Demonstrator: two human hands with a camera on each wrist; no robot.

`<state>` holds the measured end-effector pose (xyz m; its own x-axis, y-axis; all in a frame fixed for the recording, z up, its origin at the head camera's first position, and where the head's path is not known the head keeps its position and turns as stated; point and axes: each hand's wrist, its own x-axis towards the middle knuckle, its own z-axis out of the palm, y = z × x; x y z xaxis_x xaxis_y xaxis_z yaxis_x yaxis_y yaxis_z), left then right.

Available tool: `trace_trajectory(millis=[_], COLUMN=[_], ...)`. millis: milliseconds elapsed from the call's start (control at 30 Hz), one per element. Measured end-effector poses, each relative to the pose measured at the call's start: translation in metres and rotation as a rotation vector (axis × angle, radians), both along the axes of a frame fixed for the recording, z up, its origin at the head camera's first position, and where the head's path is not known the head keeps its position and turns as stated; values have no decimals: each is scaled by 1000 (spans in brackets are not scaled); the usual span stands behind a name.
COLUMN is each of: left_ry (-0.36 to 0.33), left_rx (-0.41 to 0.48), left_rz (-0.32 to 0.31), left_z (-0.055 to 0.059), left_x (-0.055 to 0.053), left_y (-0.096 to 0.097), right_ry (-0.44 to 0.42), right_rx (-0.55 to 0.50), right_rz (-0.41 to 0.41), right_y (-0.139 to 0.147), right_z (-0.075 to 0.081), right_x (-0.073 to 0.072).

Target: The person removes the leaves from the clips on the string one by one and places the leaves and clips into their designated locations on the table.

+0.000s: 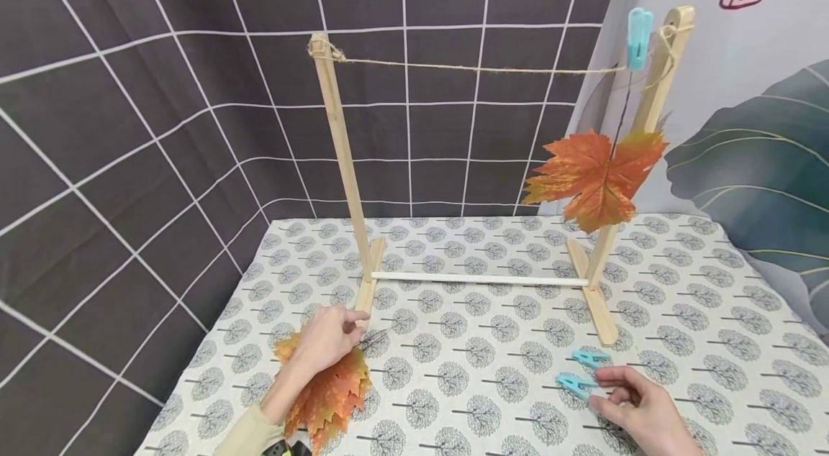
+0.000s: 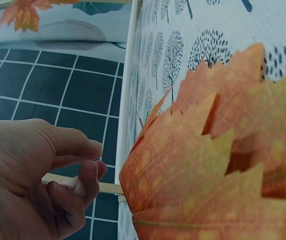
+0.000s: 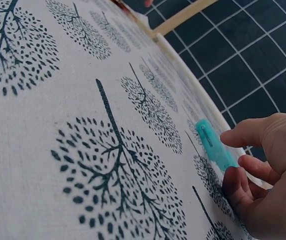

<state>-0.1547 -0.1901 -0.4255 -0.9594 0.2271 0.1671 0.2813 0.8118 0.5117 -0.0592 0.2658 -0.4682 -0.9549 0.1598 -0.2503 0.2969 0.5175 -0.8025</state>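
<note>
In the head view my left hand (image 1: 327, 337) hovers over a pile of orange maple leaves (image 1: 332, 395), its fingers loosely bent near the thin stems (image 1: 372, 341). The left wrist view shows the leaves (image 2: 208, 165) beside that hand (image 2: 38, 175), with nothing visible between thumb and fingers. My right hand (image 1: 637, 406) is at a turquoise clothespin (image 1: 575, 384), thumb and forefinger spread at its near end. Just behind lies a second clothespin (image 1: 591, 357). One maple leaf (image 1: 602, 179) hangs by its stem from a clothespin (image 1: 638, 39) on the twine (image 1: 479, 68).
A wooden frame with a left post (image 1: 340, 147), a right post (image 1: 654, 96) and a white crossbar (image 1: 479, 279) stands on the tree-print tablecloth (image 1: 479, 355). Behind it hangs a dark grid-patterned curtain (image 1: 447, 132). A dark object (image 1: 288, 449) shows at the bottom edge.
</note>
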Motion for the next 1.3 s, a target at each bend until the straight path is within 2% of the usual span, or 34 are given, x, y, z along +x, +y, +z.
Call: trace_trajectory(millis=[333,500,600,767,900,1000,1167,1300], left_ry=[-33,-23,-17,-90,-113,-103,-90,-42], left_rx=[30,104,179,382,478,514,577,645], left_rz=[-5,-39,-67,-91,-88,-81,-55,-85], left_z=[7,13,16,25,36,43,53,63], left_x=[-3,-5,-8,-12,-14,-16,-18,-24], left_y=[7,14,20,27,33,38,49,63], right_ry=[-9,26,63,220,342,413,519,621], right_rx=[5,8,23,75,127,143,107,91], right_rz=[-35,-29,-14,16,42,60,95,118], right_y=[4,9,13,21,29,35,44,47], right_z=[4,16,26,45,63,80,111,139], right_x=[-1,-2,-5,-11,-18,-25,-36,-44])
